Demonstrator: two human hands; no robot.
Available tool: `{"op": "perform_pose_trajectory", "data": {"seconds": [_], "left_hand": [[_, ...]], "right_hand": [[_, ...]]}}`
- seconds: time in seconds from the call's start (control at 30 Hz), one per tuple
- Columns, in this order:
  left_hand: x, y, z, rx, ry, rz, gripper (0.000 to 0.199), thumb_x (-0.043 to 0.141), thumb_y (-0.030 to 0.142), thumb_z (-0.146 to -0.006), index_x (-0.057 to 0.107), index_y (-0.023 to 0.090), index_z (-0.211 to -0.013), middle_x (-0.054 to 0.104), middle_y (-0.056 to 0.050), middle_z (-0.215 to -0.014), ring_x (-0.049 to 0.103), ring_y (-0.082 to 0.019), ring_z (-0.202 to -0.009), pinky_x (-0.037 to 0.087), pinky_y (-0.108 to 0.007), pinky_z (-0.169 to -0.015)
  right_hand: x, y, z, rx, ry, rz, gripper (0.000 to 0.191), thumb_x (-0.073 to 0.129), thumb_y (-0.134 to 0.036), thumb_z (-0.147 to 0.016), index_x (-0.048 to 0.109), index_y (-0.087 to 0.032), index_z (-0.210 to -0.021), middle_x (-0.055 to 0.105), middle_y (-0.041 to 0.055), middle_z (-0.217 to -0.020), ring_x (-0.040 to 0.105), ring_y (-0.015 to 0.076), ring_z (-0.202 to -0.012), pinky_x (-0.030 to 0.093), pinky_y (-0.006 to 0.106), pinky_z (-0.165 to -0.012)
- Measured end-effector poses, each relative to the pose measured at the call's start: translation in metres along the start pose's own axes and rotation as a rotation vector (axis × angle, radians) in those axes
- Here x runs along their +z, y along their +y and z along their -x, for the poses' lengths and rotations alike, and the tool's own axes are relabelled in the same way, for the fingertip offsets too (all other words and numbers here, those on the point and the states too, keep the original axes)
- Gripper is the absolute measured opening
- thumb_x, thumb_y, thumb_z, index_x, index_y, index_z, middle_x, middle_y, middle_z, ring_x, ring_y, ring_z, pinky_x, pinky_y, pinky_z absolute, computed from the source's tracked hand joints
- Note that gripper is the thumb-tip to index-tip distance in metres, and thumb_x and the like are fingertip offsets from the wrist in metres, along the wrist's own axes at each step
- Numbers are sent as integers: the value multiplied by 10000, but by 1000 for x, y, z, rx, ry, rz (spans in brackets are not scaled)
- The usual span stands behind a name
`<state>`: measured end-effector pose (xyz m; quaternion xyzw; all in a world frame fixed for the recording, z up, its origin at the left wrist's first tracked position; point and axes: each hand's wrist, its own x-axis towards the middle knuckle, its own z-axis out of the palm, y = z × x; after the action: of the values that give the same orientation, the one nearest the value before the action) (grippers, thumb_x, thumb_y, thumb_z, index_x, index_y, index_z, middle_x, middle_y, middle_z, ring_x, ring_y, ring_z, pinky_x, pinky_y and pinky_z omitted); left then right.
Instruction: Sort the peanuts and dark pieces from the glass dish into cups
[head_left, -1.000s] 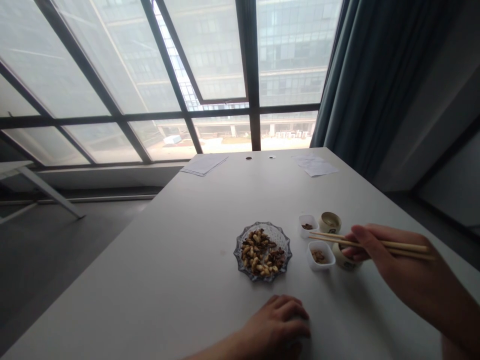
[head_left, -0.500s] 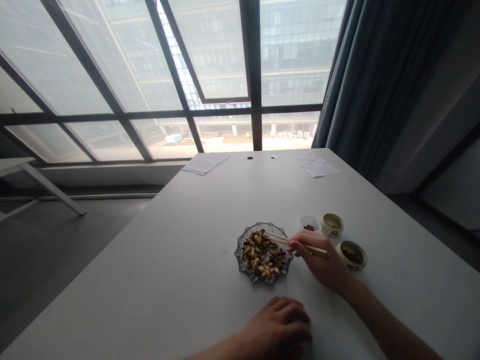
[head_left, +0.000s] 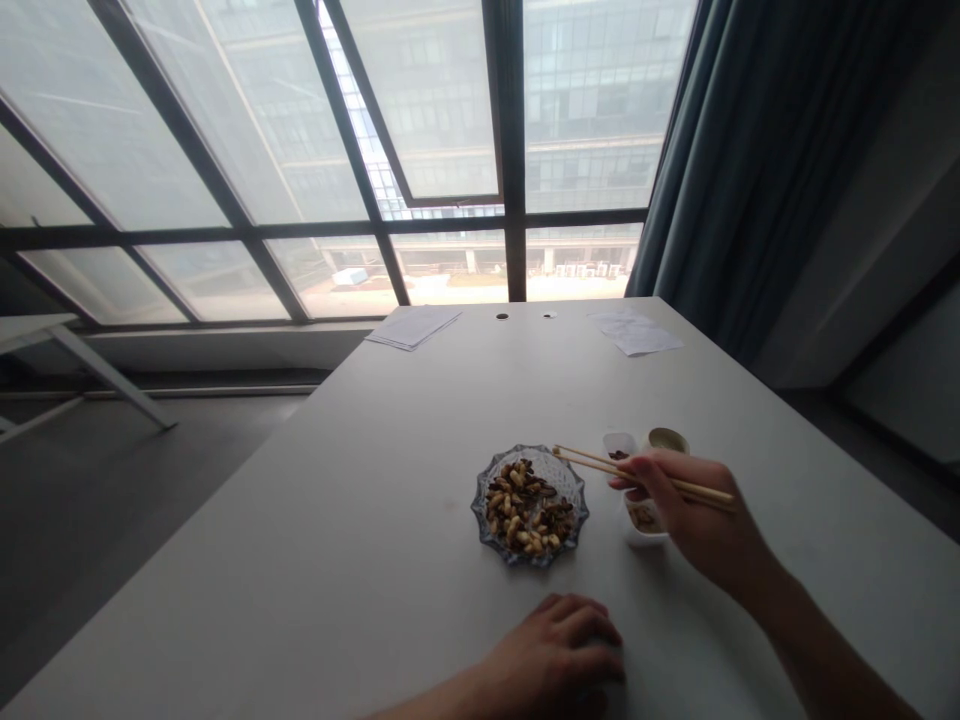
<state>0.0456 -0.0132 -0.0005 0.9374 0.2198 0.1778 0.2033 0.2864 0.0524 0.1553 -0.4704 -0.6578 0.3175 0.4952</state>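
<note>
My right hand is closed on a pair of wooden chopsticks. Their tips hover over the upper right rim of a scalloped glass plate; whether a small piece is pinched there I cannot tell. Peanuts and dark seeds or pieces lie mixed on the plate. Under and beside my right hand stand a clear container with brown pieces, a small container with dark pieces and a ceramic bowl, partly covered. My left hand rests on the table below the plate, fingers loosely bent.
The white table reaches to a large window. Paper sheets lie at its far left corner and more paper at the far right. A dark curtain hangs at the right, and another table stands at the left.
My right hand has moved right with the chopsticks, whose tips have left the pile for the plate's rim. The brown-piece container now shows; the dark-filled bowl is hidden. My left hand stays put.
</note>
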Motion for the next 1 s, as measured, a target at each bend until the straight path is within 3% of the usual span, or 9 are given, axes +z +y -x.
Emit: {"op": "perform_pose_trajectory", "data": {"seconds": [0.23,0.33,0.47,0.57,0.7,0.9,1.0], "left_hand": [[3,-4,1,8,-9,20,287,843,242,-1007,699,272,-1253,758,-35,-1405,676,-257,-1408,503,-376,-1254],[4,-4,2,12,21,31,273,837,244,-1011,702,272,-1247,761,-40,-1402,682,-267,-1401,503,-385,-1253],[3,-2,2,1,17,25,255,817,240,-1026,700,273,-1251,765,-50,-1392,687,-274,-1395,507,-394,-1246],[3,-2,1,0,11,22,247,810,248,-1034,698,277,-1252,762,-45,-1396,686,-273,-1396,514,-384,-1234],[5,-4,1,-8,-4,7,255,818,264,-1034,701,281,-1259,762,-42,-1396,685,-271,-1394,513,-387,-1232],[5,-2,1,-8,24,6,233,821,265,-1042,700,276,-1241,764,-32,-1396,678,-259,-1400,501,-370,-1236],[3,-1,1,-15,4,6,251,831,256,-1033,695,278,-1243,761,-34,-1402,671,-260,-1413,498,-375,-1243]], "right_hand": [[-63,-35,18,184,278,164,503,827,-737,-933,927,-244,-937,902,111,-882,890,324,-737,735,331,-584],[-77,-37,21,160,247,278,537,782,-767,-944,923,-252,-887,888,109,-819,879,344,-700,711,352,-526],[-80,-34,19,123,110,344,555,732,-764,-973,890,-268,-782,859,80,-726,854,322,-639,666,340,-487],[-77,-33,16,148,40,314,546,727,-744,-985,889,-262,-785,854,71,-716,844,299,-631,651,321,-501],[-63,-33,11,124,47,219,524,712,-708,-1033,883,-247,-853,862,72,-781,827,260,-675,622,301,-554],[-9,-12,-4,-131,-192,91,506,612,-576,-1146,834,-217,-867,818,83,-852,747,222,-772,571,335,-737],[13,6,-7,-183,-268,56,456,630,-536,-1150,813,-212,-884,802,71,-867,729,216,-816,547,340,-784]]}}
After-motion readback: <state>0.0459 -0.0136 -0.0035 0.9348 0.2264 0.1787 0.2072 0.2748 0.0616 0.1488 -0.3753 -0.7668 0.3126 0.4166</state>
